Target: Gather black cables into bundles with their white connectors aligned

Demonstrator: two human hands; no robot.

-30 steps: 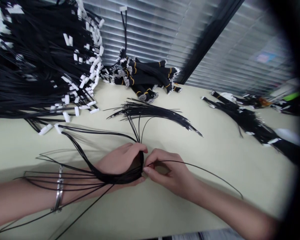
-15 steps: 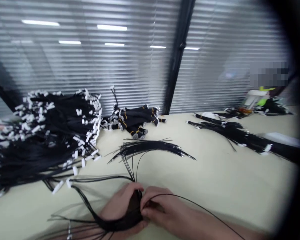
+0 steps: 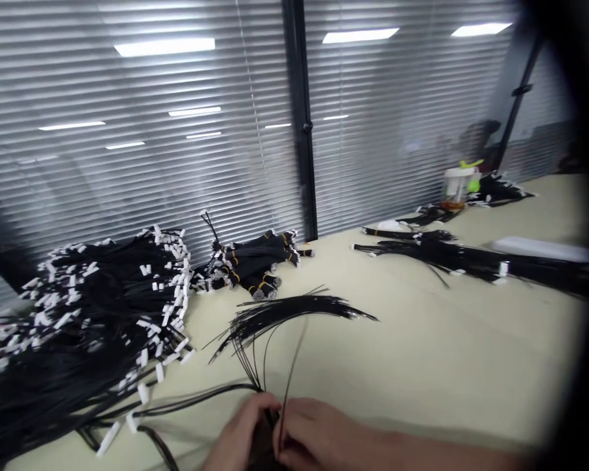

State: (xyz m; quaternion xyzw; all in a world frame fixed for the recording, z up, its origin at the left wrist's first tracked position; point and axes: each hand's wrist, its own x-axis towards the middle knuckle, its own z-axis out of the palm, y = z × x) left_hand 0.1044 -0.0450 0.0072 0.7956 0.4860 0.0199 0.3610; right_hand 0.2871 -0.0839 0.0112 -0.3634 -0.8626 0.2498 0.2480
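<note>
Both my hands meet at the bottom edge of the head view. My left hand (image 3: 235, 438) is curled round a bunch of thin black wires (image 3: 260, 441) that runs off the frame. Touching it, my right hand (image 3: 319, 435) pinches a single black wire (image 3: 292, 366) that rises up and away from the fingers. Just beyond the hands a loose fan of black wires (image 3: 285, 311) with bare metal tips lies on the cream table (image 3: 422, 347).
A big heap of black wires with white connectors (image 3: 78, 320) fills the left side. Tied wire bundles with yellow bands (image 3: 255, 261) lie by the blinds. More black wire bundles (image 3: 451, 255) and a white cup (image 3: 454, 186) are at the right.
The view has tilted up, so my hands sank to the bottom edge. The single wire in my right hand swung from trailing right to pointing up.
</note>
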